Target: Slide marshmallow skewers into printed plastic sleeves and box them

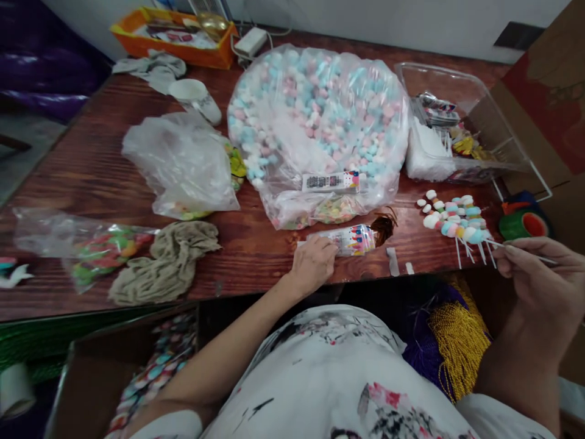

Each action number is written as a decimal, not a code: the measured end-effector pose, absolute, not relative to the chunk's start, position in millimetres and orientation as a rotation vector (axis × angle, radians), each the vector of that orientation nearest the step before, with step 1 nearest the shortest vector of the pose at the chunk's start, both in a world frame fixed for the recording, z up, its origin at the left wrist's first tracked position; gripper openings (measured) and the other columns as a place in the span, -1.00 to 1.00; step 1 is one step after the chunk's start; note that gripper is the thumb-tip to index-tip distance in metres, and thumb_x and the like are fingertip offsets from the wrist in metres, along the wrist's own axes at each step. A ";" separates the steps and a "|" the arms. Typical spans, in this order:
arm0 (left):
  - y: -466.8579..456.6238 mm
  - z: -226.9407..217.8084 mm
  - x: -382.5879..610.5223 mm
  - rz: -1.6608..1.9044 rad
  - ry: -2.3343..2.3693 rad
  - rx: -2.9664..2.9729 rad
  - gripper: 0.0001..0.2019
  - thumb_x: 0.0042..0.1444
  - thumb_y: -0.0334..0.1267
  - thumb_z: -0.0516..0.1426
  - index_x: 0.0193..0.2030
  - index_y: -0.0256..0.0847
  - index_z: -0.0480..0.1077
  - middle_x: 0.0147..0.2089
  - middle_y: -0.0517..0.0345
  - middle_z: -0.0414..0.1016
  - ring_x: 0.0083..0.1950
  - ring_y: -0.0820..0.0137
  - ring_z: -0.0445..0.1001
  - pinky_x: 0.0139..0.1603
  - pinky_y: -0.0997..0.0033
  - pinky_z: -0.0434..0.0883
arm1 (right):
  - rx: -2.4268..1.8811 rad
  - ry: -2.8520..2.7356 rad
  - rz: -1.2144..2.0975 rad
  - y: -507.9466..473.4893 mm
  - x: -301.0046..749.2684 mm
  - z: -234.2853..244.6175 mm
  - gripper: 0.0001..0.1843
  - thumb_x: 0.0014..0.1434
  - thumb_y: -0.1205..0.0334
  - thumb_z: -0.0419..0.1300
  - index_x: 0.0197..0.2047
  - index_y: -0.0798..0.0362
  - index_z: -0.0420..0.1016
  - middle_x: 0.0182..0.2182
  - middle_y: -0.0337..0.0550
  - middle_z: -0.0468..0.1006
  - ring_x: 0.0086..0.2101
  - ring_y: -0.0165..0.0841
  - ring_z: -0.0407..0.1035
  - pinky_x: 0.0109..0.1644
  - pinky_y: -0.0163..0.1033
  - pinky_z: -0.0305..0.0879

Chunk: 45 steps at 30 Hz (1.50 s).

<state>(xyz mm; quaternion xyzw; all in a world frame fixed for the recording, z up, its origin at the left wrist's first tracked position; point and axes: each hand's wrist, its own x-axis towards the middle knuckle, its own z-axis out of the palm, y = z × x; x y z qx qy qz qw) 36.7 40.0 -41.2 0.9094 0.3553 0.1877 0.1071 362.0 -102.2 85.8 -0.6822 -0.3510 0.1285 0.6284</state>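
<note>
Back left of table (82,164): orange bin (205,56) holding mixed small items, white adapter (251,42) just to its right, grey rag (153,68) in front, white mug (196,97) near the rag. Front left: tan rag (171,262), crumpled, close to the table edge. Right side: green tape (512,225) with orange core, beside a carton (543,70) bearing a red patch; gold fringe (457,332) below the edge.

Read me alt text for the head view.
A person's right hand holds a thin white stick beside pastel-beaded sticks; the left hand rests on printed plastic packets before a large clear plastic bag of pastel pieces.
</note>
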 end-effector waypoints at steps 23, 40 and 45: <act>67.8 -53.9 13.0 0.771 0.894 2.280 -0.87 0.15 -0.31 0.19 -0.42 -0.23 0.49 -0.40 0.14 0.52 -0.33 0.41 0.43 -0.25 0.42 0.34 | -1.369 -0.837 0.121 -71.4 299.9 57.2 -0.84 -0.15 0.39 0.43 -0.44 0.08 0.57 -0.55 -0.26 0.54 -0.58 -0.41 0.38 -0.56 -0.29 0.27; 71.0 -56.1 10.2 0.790 0.816 2.286 -0.91 0.12 -0.35 0.21 -0.41 -0.25 0.47 -0.42 0.15 0.46 -0.33 0.42 0.40 -0.27 0.44 0.32 | -1.265 -1.033 0.205 -50.5 249.6 34.7 -0.82 -0.05 0.45 0.39 -0.38 0.00 0.59 -0.48 -0.27 0.61 -0.46 -0.37 0.51 -0.38 -0.25 0.46; 70.6 -58.6 10.1 0.819 0.780 2.335 -0.88 0.15 -0.31 0.21 -0.41 -0.24 0.45 -0.41 0.13 0.46 -0.32 0.40 0.38 -0.25 0.41 0.34 | -1.214 -1.165 0.227 -51.2 243.7 31.7 -0.77 -0.02 0.49 0.35 -0.33 -0.05 0.61 -0.47 -0.29 0.64 -0.45 -0.35 0.54 -0.35 -0.23 0.49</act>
